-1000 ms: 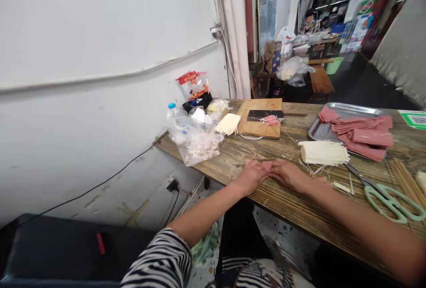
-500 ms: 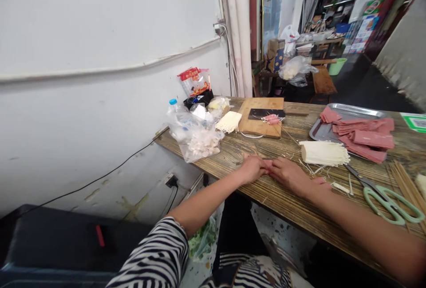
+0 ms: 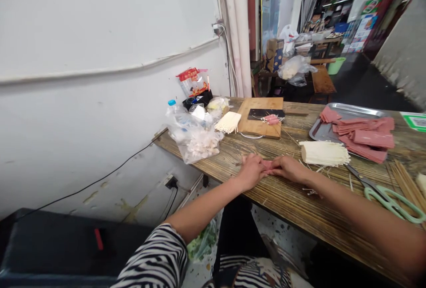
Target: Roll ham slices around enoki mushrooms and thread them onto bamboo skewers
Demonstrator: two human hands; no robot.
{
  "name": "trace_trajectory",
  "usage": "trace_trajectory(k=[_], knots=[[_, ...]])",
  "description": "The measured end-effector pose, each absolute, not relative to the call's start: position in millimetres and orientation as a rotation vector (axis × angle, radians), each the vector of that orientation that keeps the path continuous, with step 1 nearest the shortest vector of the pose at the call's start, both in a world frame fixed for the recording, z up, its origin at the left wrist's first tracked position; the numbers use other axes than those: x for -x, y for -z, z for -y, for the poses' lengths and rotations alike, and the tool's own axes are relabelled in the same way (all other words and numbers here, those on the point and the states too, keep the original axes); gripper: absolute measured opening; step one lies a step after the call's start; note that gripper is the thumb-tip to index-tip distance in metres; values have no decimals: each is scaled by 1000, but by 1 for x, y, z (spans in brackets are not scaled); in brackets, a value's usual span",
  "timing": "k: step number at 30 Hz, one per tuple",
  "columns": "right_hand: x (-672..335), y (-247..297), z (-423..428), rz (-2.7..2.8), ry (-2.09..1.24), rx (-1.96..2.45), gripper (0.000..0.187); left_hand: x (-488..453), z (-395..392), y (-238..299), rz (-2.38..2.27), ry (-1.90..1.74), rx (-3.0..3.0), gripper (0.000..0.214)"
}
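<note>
My left hand [image 3: 252,169] and my right hand [image 3: 289,167] meet on the wooden table [image 3: 293,199], fingers curled over a small pink meat slice [image 3: 267,164] between them. Most of the slice is hidden under the fingers. A bundle of white enoki mushrooms [image 3: 323,153] lies just right of my right hand. Beyond it, a metal tray [image 3: 324,130] carries stacked pink meat slices [image 3: 366,135].
Green-handled scissors [image 3: 389,195] and bamboo skewers [image 3: 404,181] lie at the right. A cutting board [image 3: 261,121] with a cleaver and finished rolls [image 3: 271,120] sits at the back. Plastic bags [image 3: 196,139] and a bottle crowd the left end by the wall.
Both hands have shifted slightly away from me on the table, still pressed on the pink slice. My right forearm has lifted off loose mushroom strands.
</note>
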State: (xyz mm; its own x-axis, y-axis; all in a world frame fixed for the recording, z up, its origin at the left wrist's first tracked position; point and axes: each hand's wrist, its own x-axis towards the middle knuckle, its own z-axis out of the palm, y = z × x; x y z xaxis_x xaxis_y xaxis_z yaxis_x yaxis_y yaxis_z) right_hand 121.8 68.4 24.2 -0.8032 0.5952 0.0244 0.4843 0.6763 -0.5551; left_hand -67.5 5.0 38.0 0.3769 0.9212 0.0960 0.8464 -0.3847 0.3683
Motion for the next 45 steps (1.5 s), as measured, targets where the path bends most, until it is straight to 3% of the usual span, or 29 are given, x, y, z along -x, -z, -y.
trace_trajectory(k=[9, 14, 24, 36, 40, 45], knots=[[-122, -21, -76, 2625, -845, 1003, 47, 76, -22, -20, -1411, -546, -2180, 20], [-124, -18, -78, 2557, -995, 1118, 42, 79, -39, -21, -1463, -412, -1927, 30], [-126, -17, -66, 2476, -963, 1088, 24, 76, -54, -28, -1568, -304, -1806, 21], [-124, -14, -39, 2720, -65, 767, 29, 73, -52, -26, -1657, -355, -1750, 25], [-122, -14, -39, 2728, 7, 752, 29, 73, -45, -24, -1606, -403, -1866, 19], [-119, -20, -44, 2774, -75, 766, 37, 72, -22, -22, -1451, -548, -2433, 17]])
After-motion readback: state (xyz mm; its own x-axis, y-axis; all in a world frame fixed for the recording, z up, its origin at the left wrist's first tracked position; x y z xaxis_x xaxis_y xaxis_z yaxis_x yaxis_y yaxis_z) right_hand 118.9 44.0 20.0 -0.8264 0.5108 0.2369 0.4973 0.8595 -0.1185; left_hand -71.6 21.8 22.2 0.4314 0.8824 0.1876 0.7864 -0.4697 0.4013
